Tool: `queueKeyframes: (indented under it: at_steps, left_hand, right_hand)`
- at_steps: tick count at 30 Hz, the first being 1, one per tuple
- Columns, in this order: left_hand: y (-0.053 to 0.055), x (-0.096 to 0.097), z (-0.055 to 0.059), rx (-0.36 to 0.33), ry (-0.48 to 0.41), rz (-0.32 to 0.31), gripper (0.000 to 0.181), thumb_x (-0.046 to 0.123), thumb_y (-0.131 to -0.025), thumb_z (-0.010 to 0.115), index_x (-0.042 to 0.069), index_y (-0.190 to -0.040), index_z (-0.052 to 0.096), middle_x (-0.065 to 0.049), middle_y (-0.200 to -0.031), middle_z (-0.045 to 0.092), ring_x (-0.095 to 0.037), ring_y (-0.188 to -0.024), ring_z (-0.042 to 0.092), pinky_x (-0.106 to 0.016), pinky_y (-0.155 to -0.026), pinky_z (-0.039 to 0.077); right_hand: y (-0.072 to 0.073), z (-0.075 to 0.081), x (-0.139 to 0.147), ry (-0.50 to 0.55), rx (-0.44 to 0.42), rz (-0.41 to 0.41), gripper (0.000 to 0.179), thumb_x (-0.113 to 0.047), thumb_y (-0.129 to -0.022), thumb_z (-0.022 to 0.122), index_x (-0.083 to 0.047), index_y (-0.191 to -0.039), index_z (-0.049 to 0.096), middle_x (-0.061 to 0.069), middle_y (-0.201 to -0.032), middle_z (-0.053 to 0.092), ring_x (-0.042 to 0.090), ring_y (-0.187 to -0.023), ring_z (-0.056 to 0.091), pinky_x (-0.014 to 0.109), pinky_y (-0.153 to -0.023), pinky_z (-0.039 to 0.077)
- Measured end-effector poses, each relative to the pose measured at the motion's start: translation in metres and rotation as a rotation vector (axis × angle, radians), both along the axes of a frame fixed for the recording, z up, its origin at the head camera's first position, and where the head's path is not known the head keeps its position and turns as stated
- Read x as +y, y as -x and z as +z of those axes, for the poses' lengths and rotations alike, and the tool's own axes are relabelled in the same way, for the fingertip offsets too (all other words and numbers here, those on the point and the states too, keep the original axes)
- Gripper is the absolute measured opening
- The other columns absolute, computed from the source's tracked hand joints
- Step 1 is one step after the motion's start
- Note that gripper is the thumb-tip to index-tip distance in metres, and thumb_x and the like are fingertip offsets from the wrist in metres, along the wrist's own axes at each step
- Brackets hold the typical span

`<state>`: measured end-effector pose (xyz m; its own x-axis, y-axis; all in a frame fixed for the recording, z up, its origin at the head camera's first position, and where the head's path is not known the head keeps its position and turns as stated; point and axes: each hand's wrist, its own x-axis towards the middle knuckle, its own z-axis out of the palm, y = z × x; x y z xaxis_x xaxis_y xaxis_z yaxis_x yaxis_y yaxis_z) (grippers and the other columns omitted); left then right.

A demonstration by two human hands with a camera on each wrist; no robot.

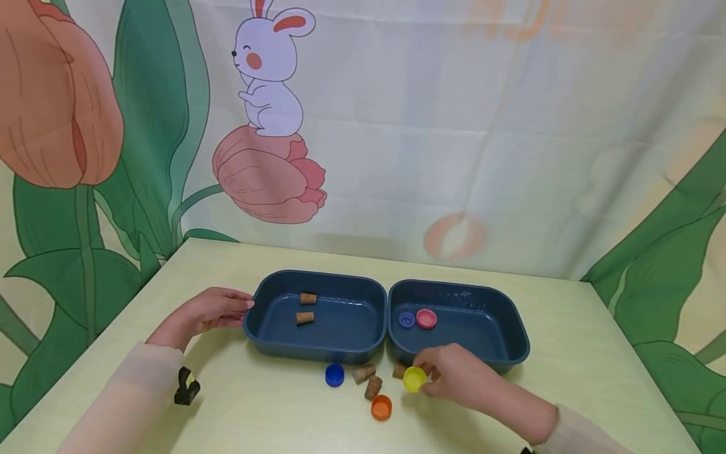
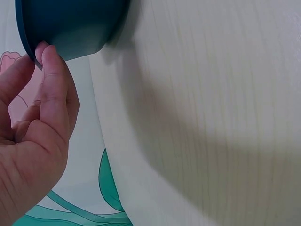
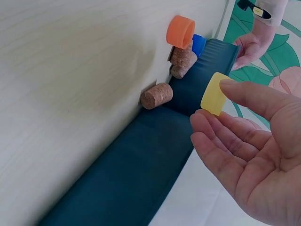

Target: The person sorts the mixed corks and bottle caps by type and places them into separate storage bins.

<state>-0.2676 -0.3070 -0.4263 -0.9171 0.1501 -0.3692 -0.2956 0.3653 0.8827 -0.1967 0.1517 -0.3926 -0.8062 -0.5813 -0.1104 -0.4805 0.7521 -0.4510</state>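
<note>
In the head view my right hand (image 1: 459,378) pinches a yellow bottle cap (image 1: 414,379) above the table, in front of the right dark blue tray (image 1: 513,353). The right wrist view has the yellow cap (image 3: 214,94) between thumb and fingertips. My left hand (image 1: 218,309) holds the outer rim of the left dark blue tray (image 1: 317,352); the left wrist view shows thumb and fingers pinching that rim (image 2: 31,47). Two corks (image 1: 305,318) lie in the left tray. A purple cap (image 1: 406,320) and a pink cap (image 1: 426,319) lie in the right one.
Before the trays, on the table (image 1: 272,410), are a blue cap (image 1: 334,375), an orange cap (image 1: 381,408) and several corks (image 1: 373,387). One cork (image 1: 399,371) sits partly behind the yellow cap. A printed curtain (image 1: 386,139) hangs behind the table.
</note>
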Motion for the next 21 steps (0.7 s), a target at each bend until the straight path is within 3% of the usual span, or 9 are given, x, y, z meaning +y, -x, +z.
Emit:
queueKeyframes:
  at_steps: [13, 21]
  left_hand:
    - [0.000, 0.001, 0.001, -0.003, 0.018, 0.000, 0.059, 0.017, -0.105, 0.058, -0.017, -0.148, 0.037, 0.003, -0.094, 0.072, -0.006, -0.083, 0.069, -0.023, -0.079, 0.063]
    - [0.001, 0.000, 0.001, -0.004, 0.005, -0.005, 0.059, 0.017, -0.105, 0.057, -0.018, -0.148, 0.036, 0.006, -0.092, 0.071, -0.005, -0.082, 0.069, -0.022, -0.079, 0.063]
  right_hand:
    - [-0.009, 0.012, 0.021, 0.008, 0.024, -0.061, 0.025, -0.009, -0.079, 0.086, -0.006, -0.102, 0.075, -0.001, -0.091, 0.074, 0.009, -0.077, 0.059, 0.018, -0.071, 0.054]
    - [-0.005, 0.025, 0.044, 0.042, 0.013, -0.054, 0.024, -0.007, -0.081, 0.083, -0.004, -0.103, 0.074, 0.001, -0.094, 0.075, 0.006, -0.076, 0.061, 0.018, -0.070, 0.056]
